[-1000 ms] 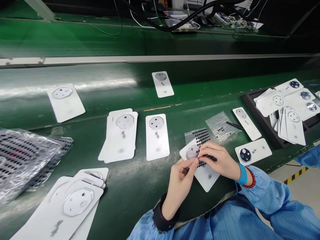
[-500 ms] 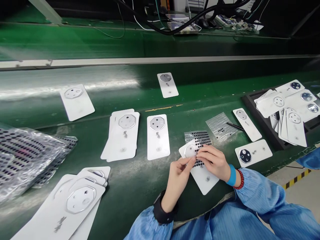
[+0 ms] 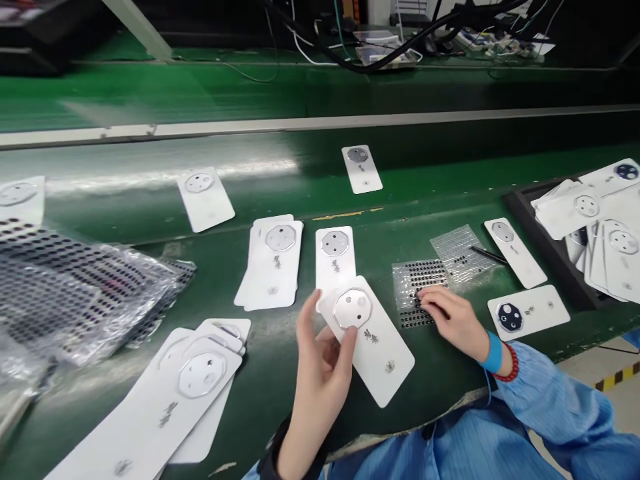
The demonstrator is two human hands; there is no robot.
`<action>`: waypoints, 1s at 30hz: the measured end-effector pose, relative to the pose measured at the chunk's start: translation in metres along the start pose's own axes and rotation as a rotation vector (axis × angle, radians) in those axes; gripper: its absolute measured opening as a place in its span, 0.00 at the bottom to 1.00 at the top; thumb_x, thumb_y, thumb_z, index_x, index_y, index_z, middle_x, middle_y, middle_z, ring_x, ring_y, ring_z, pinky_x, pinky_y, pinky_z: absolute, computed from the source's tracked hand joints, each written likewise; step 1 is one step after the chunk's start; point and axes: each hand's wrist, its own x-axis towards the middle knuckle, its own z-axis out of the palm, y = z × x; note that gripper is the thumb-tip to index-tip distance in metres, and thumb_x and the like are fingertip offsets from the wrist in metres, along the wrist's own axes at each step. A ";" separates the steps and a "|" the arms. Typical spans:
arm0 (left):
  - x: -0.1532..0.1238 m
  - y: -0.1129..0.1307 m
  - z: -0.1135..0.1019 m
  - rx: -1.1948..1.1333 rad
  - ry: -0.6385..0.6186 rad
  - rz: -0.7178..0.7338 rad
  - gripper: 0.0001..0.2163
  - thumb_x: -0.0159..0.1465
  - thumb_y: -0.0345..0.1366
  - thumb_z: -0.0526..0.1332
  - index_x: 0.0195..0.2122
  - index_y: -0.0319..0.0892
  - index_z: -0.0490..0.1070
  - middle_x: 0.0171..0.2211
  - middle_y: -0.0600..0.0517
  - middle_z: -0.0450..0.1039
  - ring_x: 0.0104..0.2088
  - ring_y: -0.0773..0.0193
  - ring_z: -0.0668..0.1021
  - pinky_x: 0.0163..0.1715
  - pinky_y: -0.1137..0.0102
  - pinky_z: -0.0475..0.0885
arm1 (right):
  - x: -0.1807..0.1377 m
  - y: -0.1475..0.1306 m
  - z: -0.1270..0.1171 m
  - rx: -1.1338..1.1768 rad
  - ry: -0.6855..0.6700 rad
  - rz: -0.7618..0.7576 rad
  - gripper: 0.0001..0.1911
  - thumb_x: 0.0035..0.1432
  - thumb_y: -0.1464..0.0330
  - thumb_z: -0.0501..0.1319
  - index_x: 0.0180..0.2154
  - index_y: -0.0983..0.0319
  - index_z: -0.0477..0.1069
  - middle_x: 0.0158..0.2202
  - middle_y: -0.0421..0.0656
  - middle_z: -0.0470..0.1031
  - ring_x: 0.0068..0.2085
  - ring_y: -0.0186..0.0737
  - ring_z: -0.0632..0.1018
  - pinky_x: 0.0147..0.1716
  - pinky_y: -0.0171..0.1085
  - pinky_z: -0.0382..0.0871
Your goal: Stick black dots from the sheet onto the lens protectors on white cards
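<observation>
My left hand (image 3: 325,357) grips a white rectangular panel (image 3: 383,363) by its left side, thumb on top near the round silver plate with small holes. The panel lies tilted, and its upper corner overlaps another white panel (image 3: 335,269). At the right, my right hand (image 3: 453,319) has its thumb and fingers pinched together over a clear sheet of small black dots (image 3: 417,319). Whatever sits between those fingertips is too small to make out. Behind that sheet lies a second clear sheet (image 3: 463,243) with only a few dots.
Stacked white panels lie at the front left (image 3: 200,373) and left of centre (image 3: 280,273). Bagged dot sheets (image 3: 75,293) are at the far left. A black pen-like stick (image 3: 489,255), two single panels (image 3: 517,253) (image 3: 530,310) and a loaded black tray (image 3: 555,270) are on the right.
My hands have moved apart. The left hand has drawn the panel leftward off the dot sheet, while the right hand is now over that sheet. The camera view has shifted left.
</observation>
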 end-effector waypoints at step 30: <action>-0.031 0.017 0.031 -0.021 -0.184 0.202 0.08 0.65 0.36 0.60 0.43 0.42 0.76 0.19 0.57 0.71 0.19 0.72 0.72 0.18 0.82 0.68 | 0.006 -0.069 -0.014 -0.367 -0.020 -0.365 0.18 0.63 0.76 0.51 0.52 0.66 0.72 0.56 0.50 0.73 0.64 0.44 0.66 0.66 0.49 0.51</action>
